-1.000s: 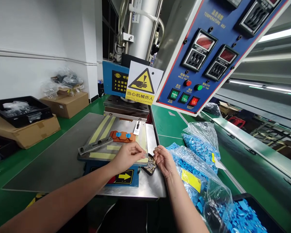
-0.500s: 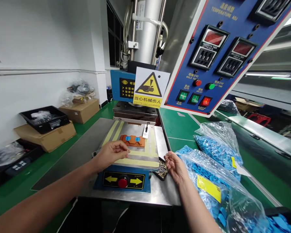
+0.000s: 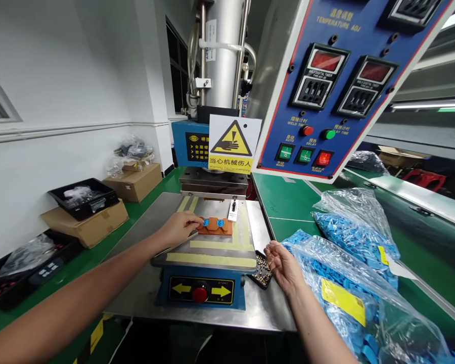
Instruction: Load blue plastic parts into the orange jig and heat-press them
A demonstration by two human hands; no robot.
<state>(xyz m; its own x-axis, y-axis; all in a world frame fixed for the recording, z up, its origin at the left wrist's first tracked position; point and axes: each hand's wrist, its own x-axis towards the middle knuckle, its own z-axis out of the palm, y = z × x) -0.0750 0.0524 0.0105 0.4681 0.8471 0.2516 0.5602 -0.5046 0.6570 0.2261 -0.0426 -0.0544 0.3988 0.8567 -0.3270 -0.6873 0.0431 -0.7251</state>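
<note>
A tall silver metal cylinder stands ahead of both hands. Beside it, up above the right hand, hangs a big blue control panel with a white edge. A white and yellow warning sign hangs between them. Low under the cylinder, a flat grey metal plate with pale yellow strips lies below the left hand. To the right of the right hand is a clear plastic bag full of blue bits, with another bag just behind it. A blue metal base sits under the plate, nearer the person than the left hand.

The left hand reaches over the plate. Its thumb and fingertips are close together, but I can't tell if they pinch anything. An orange block lies on the plate, just right of those fingertips. The right hand is bent, with its thumb and finger near each other. I can't see if something is in them. A small black tray is just left of the right hand. Two little blue pieces sit on the orange block, one close to the left fingertips. Tiny gold-coloured metal bits fill the tray.
</note>
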